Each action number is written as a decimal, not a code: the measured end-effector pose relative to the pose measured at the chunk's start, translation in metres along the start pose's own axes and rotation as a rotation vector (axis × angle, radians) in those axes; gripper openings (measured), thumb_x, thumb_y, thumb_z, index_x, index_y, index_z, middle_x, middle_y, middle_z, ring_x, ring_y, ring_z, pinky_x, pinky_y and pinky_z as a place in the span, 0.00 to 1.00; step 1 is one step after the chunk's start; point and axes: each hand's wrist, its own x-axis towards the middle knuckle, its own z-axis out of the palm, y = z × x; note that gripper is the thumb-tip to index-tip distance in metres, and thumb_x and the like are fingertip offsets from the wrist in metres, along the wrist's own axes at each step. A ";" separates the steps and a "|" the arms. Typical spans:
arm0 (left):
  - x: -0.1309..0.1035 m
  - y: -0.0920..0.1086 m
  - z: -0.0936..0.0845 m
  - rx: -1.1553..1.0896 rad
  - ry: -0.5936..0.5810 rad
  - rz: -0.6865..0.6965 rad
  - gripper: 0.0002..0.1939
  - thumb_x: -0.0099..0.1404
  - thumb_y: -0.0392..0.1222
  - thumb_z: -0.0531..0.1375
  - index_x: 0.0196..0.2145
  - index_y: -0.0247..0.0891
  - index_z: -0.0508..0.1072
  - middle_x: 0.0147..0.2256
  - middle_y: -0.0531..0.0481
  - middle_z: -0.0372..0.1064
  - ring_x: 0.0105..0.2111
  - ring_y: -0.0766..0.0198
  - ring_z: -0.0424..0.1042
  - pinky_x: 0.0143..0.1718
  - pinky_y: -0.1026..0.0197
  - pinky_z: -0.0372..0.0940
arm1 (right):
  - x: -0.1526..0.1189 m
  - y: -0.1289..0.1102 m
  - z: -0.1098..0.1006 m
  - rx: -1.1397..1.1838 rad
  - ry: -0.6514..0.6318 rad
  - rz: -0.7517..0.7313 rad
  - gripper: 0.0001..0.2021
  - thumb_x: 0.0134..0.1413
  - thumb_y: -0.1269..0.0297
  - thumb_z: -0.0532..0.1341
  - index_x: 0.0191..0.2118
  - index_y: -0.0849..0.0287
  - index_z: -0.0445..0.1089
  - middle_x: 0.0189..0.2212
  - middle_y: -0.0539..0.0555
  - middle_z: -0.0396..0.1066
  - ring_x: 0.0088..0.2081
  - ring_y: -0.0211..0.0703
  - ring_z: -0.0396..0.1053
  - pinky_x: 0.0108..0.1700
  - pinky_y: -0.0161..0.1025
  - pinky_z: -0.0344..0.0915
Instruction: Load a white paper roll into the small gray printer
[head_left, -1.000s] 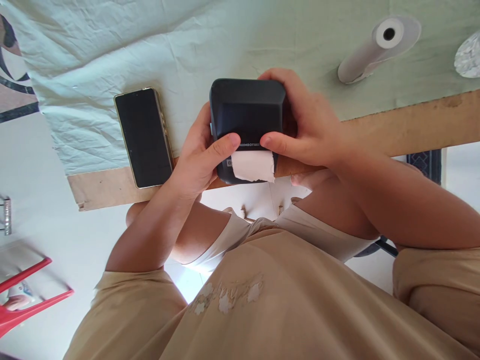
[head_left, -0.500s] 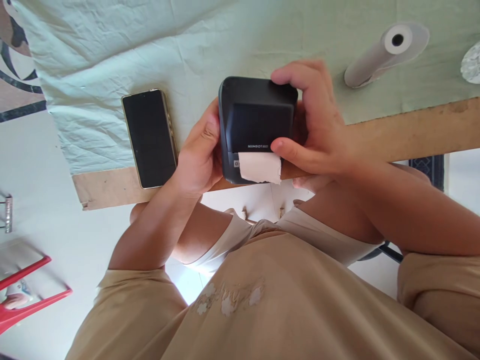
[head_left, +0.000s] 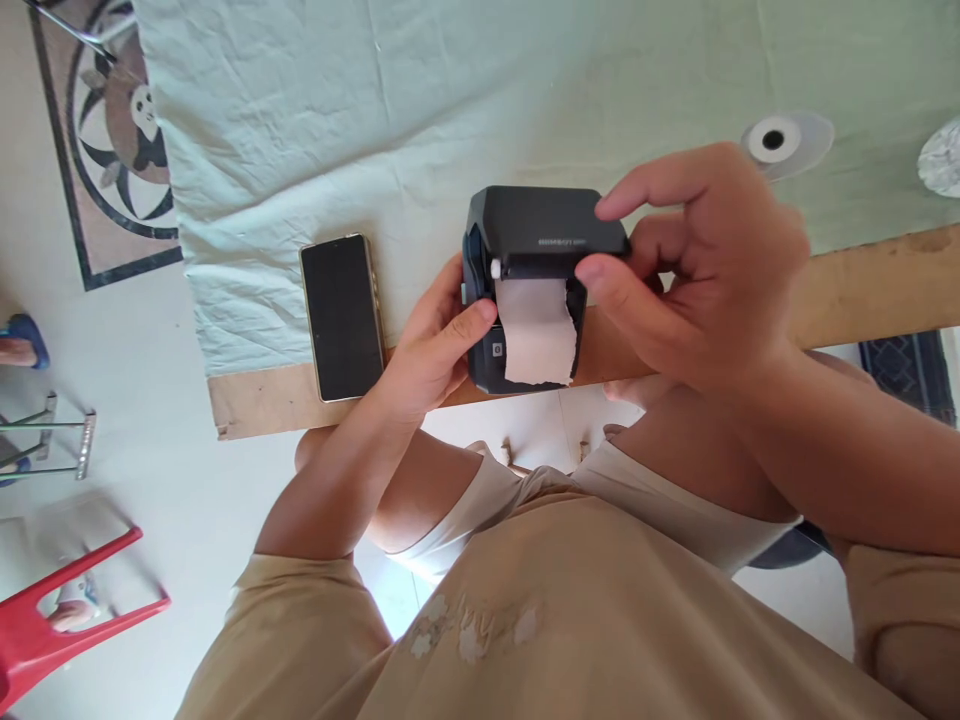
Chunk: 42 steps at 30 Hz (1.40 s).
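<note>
A small black label printer is held above the table's front edge. Its lid is raised, and a strip of pale paper with a torn end hangs out from under it. My left hand grips the printer's left side, thumb on the body. With thumb and forefinger, my right hand holds the right end of the lid. A dark-screened phone lies on the cloth left of my left hand.
Green cloth covers the table, whose bare wooden edge runs along the front. A paper roll stands behind my right hand, with a clear crumpled object at far right. A red stool is on the floor at left.
The printer's lid has swung up, showing more of the paper strip. My right hand has moved from the printer's side to the lid's edge. The whole view has shifted.
</note>
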 end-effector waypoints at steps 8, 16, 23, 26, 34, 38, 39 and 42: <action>-0.001 -0.001 0.000 0.031 -0.027 0.044 0.30 0.65 0.62 0.71 0.59 0.46 0.76 0.58 0.44 0.80 0.70 0.42 0.72 0.55 0.53 0.81 | 0.011 -0.008 0.003 -0.077 0.029 -0.078 0.04 0.70 0.65 0.58 0.40 0.54 0.69 0.40 0.50 0.77 0.38 0.40 0.78 0.29 0.41 0.61; -0.001 -0.004 -0.007 0.088 -0.110 0.081 0.34 0.65 0.63 0.72 0.63 0.46 0.75 0.61 0.44 0.78 0.66 0.44 0.75 0.58 0.53 0.78 | 0.005 0.004 0.003 -0.404 -0.346 -0.082 0.12 0.61 0.56 0.63 0.48 0.49 0.77 0.34 0.50 0.80 0.26 0.41 0.62 0.30 0.42 0.41; -0.005 -0.007 -0.008 0.127 -0.114 0.073 0.35 0.63 0.65 0.72 0.61 0.45 0.77 0.55 0.43 0.81 0.52 0.47 0.83 0.43 0.57 0.81 | 0.007 -0.003 -0.005 -0.107 -0.465 0.057 0.16 0.54 0.64 0.65 0.50 0.51 0.74 0.34 0.49 0.79 0.27 0.40 0.67 0.31 0.42 0.57; -0.005 -0.006 -0.006 0.075 -0.113 0.052 0.33 0.64 0.63 0.73 0.60 0.45 0.77 0.56 0.44 0.81 0.54 0.48 0.83 0.44 0.57 0.81 | 0.005 -0.007 -0.013 0.078 -0.362 0.123 0.15 0.53 0.64 0.68 0.48 0.52 0.74 0.41 0.48 0.82 0.24 0.34 0.65 0.30 0.41 0.61; -0.003 0.000 0.003 -0.004 0.035 -0.001 0.23 0.66 0.58 0.72 0.52 0.43 0.79 0.40 0.50 0.81 0.36 0.60 0.84 0.35 0.61 0.79 | 0.017 0.024 -0.032 0.451 -0.098 0.505 0.20 0.53 0.41 0.66 0.45 0.49 0.69 0.41 0.54 0.69 0.36 0.49 0.71 0.25 0.41 0.59; -0.003 0.001 0.004 0.005 0.056 -0.002 0.24 0.66 0.60 0.71 0.52 0.43 0.79 0.45 0.48 0.83 0.41 0.56 0.86 0.36 0.60 0.80 | 0.006 0.039 -0.026 0.319 -0.015 0.422 0.15 0.58 0.47 0.67 0.45 0.47 0.67 0.36 0.52 0.66 0.31 0.45 0.65 0.29 0.45 0.63; -0.003 0.002 0.005 0.007 0.056 0.003 0.24 0.66 0.60 0.71 0.52 0.43 0.79 0.46 0.47 0.83 0.44 0.54 0.86 0.37 0.59 0.81 | 0.003 0.042 -0.024 0.241 -0.030 0.354 0.14 0.58 0.49 0.67 0.43 0.48 0.67 0.36 0.53 0.66 0.33 0.46 0.66 0.34 0.47 0.67; -0.002 0.002 0.006 -0.014 0.049 0.033 0.21 0.67 0.57 0.71 0.50 0.42 0.80 0.46 0.47 0.84 0.49 0.52 0.86 0.37 0.62 0.80 | -0.003 0.048 -0.020 -0.055 -0.157 0.143 0.13 0.59 0.50 0.68 0.41 0.50 0.69 0.38 0.57 0.70 0.46 0.54 0.71 0.49 0.53 0.73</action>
